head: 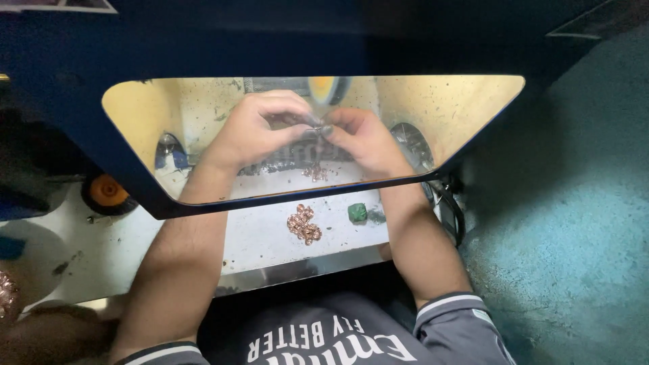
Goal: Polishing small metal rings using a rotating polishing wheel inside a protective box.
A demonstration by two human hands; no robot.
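Both hands, left hand point(255, 130) and right hand point(360, 138), pinch small piece at wheel point(323, 89); hood edges close around.

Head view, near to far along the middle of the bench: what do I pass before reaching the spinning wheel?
Pile of copper-coloured pieces → smaller scatter of pieces behind the window → left hand and right hand pinching a small piece → wheel.
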